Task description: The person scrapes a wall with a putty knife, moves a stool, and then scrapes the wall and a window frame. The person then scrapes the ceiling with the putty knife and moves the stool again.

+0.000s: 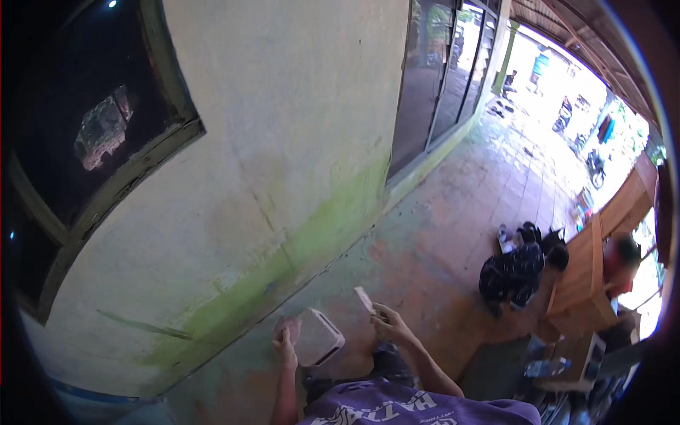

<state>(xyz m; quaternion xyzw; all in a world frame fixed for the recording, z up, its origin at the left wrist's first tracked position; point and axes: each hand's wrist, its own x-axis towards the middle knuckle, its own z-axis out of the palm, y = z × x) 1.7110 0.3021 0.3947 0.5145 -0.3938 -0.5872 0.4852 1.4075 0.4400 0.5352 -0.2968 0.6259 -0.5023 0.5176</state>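
Low in front of my purple shirt, my left hand [286,344] has its fingers closed at the left side of a pale, box-like piece [317,341]. That piece has rounded corners and dark slots along its right side. My fingertips there are blurred against a pinkish patch, so the exact hold is hard to make out. To the right, my right hand [391,326] is closed around a short, flat, whitish strip [364,299]. The strip points up and to the left, apart from the pale piece. Its kind does not show clearly.
A pale wall [283,142] with green lower paint runs along my left, with a dark window [92,106]. On the tiled floor [453,227] a person [517,273] crouches at the right. Beyond are wooden furniture [584,269], another person [622,262] and a clear bottle [547,367].
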